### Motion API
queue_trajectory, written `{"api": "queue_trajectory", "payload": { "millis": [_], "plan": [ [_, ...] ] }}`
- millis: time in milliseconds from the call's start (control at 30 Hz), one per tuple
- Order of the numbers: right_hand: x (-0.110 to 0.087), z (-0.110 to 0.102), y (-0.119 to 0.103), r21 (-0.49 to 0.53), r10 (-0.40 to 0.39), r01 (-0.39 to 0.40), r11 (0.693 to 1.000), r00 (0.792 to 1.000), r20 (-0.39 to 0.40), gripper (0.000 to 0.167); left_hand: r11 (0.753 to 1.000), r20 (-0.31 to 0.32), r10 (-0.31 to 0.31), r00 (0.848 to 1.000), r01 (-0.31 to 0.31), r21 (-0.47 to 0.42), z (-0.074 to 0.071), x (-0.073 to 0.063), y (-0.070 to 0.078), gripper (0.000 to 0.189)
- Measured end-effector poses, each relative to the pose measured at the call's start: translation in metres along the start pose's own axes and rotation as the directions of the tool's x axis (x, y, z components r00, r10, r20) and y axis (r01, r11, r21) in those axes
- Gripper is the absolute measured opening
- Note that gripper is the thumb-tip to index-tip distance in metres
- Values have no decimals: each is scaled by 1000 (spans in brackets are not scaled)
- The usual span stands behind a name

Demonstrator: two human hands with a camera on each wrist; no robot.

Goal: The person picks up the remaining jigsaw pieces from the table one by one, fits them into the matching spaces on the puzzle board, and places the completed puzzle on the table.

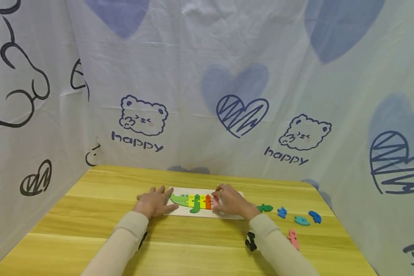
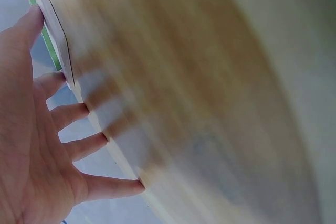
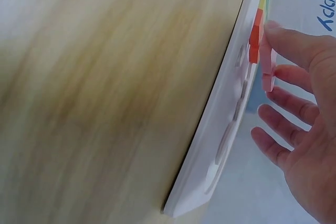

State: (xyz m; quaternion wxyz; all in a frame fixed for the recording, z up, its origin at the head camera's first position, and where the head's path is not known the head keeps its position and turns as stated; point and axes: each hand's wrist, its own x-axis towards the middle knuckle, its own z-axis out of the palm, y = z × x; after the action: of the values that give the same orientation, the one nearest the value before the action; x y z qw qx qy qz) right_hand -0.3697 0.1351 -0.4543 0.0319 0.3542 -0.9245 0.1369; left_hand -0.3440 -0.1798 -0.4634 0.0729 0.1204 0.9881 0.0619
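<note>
The white rectangular puzzle board (image 1: 207,214) was apparently being filled, left hand (image 1: 154,202) spread, right hand (image 1: 231,201) pinching a flat pink piece (image 3: 266,60) seemingly needing alignment.

Heart-printed cloth (image 1: 189,69) hangs behind a wooden table (image 1: 196,249).

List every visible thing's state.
Board, partly filled
Left hand, fingers spread
Right hand, pinching
Held pink piece, raised
Crocodile head, placed
Yellow pieces, placed
Green leg, placed
Orange piece, placed
Green piece, loose
Blue piece, loose
Teal piece, loose
Navy piece, loose
Second pink piece, loose
</note>
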Motion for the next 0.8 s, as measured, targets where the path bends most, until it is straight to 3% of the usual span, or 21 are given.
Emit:
{"api": "queue_trajectory", "payload": {
  "millis": [800],
  "plan": [
    [7, 11, 1, -69, -45, 46, 997, 999, 9, 38, 1000, -7, -4, 1000, 4, 3, 3, 2, -1, 83]
  ]
}}
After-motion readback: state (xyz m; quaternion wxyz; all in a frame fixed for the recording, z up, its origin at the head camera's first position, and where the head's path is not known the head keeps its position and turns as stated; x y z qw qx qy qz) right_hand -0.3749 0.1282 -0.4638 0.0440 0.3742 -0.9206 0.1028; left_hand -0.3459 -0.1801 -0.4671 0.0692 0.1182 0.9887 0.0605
